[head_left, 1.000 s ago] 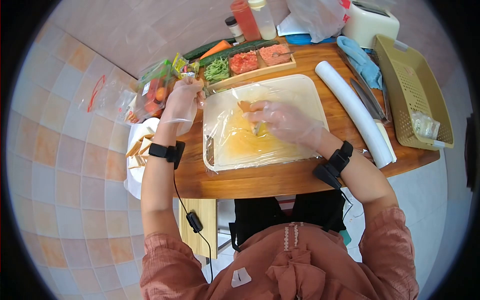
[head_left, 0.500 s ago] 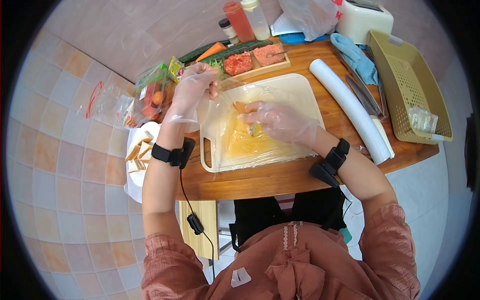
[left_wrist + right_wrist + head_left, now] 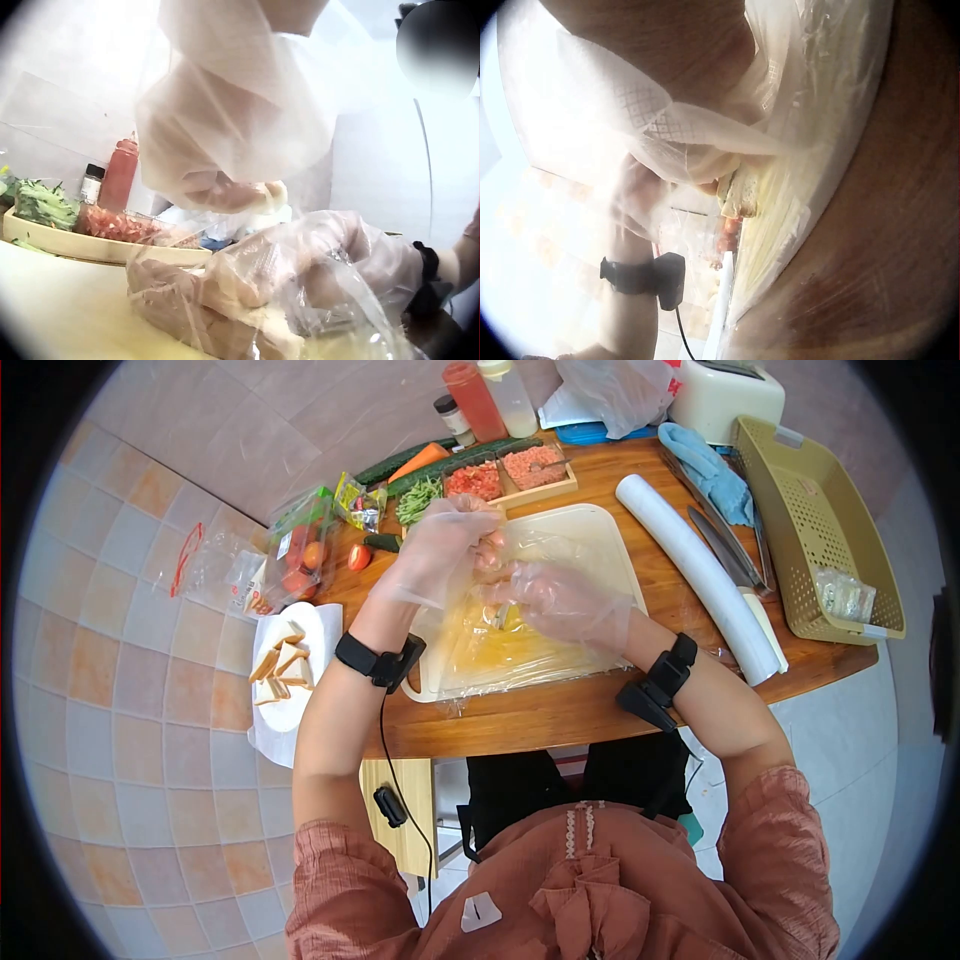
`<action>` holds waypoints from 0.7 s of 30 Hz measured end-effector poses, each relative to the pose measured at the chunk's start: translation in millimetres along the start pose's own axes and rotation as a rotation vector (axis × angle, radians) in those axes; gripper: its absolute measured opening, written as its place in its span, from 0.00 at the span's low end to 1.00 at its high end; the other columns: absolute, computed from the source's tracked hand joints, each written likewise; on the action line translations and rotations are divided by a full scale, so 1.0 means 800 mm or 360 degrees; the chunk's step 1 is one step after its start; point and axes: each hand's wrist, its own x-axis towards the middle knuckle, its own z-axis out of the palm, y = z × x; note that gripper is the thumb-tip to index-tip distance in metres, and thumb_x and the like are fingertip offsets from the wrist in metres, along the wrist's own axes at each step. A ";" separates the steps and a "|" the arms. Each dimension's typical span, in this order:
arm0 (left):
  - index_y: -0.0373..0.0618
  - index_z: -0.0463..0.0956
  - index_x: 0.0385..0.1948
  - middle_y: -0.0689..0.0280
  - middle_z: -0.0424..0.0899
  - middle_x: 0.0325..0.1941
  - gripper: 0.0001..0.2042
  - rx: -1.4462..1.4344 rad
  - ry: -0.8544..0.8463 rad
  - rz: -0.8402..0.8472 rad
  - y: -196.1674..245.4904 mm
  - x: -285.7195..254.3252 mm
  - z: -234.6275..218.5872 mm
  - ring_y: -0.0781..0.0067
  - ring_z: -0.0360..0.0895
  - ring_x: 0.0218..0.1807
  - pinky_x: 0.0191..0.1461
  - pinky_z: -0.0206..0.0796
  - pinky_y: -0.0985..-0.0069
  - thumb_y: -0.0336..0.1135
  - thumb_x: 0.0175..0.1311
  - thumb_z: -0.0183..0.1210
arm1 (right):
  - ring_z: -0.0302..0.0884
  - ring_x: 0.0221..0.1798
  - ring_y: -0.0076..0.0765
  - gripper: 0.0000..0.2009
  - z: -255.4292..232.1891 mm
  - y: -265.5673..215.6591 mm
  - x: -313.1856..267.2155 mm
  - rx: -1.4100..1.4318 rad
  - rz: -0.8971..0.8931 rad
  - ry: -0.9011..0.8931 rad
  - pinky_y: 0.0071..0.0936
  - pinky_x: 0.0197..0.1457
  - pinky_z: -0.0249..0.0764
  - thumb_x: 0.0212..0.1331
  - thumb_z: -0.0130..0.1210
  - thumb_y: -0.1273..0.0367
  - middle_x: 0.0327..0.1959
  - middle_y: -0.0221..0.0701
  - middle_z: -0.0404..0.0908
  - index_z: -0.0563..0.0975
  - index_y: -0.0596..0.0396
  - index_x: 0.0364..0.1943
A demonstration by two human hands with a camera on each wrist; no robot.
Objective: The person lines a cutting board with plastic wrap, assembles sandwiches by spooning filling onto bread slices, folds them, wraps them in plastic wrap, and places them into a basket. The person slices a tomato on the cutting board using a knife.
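Both hands wear clear disposable gloves. My left hand (image 3: 440,550) pinches the edge of a sheet of plastic wrap (image 3: 500,672) and holds it raised beside the right fingers. The film is spread over a cream cutting board (image 3: 612,532) and looks yellowish near the middle. My right hand (image 3: 575,605) holds a small sandwich piece (image 3: 739,196) down on the film, mostly hidden by fingers. In the left wrist view, the left hand (image 3: 232,142) hangs just above the right hand (image 3: 300,259), with loose film around the right fingers.
Sandwich wedges (image 3: 285,665) lie on a white plate at left. Behind the board is a wooden tray (image 3: 545,494) of chopped fillings, with cucumbers and a carrot (image 3: 422,460). A long white roll (image 3: 700,575), knives (image 3: 725,550) and a basket (image 3: 835,550) stand at right.
My left hand has moved from the board's far left corner rightward to the right hand, drawing the film's left edge along and baring the board's handle. The right hand stays on the sandwich.
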 end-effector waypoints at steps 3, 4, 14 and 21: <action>0.39 0.76 0.33 0.65 0.82 0.26 0.05 0.0069 -0.0013 0.0023 -0.003 0.001 0.001 0.77 0.76 0.23 0.28 0.68 0.80 0.30 0.68 0.61 | 0.80 0.53 0.51 0.23 0.004 0.002 -0.003 0.0026 -0.0063 0.0109 0.41 0.62 0.74 0.58 0.44 0.80 0.50 0.43 0.82 0.84 0.50 0.53; 0.39 0.76 0.33 0.64 0.82 0.27 0.05 0.0059 -0.0062 0.0031 -0.004 0.001 -0.001 0.77 0.77 0.24 0.29 0.68 0.80 0.29 0.67 0.61 | 0.81 0.50 0.52 0.20 0.005 0.001 -0.003 0.0060 -0.0111 0.0198 0.42 0.59 0.76 0.63 0.43 0.77 0.45 0.44 0.84 0.85 0.51 0.50; 0.38 0.78 0.38 0.59 0.85 0.35 0.05 -0.0167 -0.0150 -0.0099 -0.018 0.000 -0.011 0.71 0.80 0.34 0.38 0.72 0.75 0.30 0.68 0.60 | 0.81 0.52 0.51 0.18 0.005 -0.001 -0.006 0.0071 -0.0047 0.0176 0.40 0.60 0.76 0.64 0.42 0.76 0.47 0.44 0.85 0.85 0.56 0.46; 0.40 0.77 0.41 0.59 0.85 0.39 0.05 -0.0299 -0.0082 -0.0054 -0.021 -0.012 -0.024 0.69 0.82 0.41 0.48 0.73 0.75 0.29 0.69 0.58 | 0.80 0.50 0.52 0.16 0.011 0.008 -0.003 0.0048 -0.0208 0.0236 0.41 0.58 0.76 0.64 0.43 0.75 0.45 0.45 0.83 0.85 0.56 0.45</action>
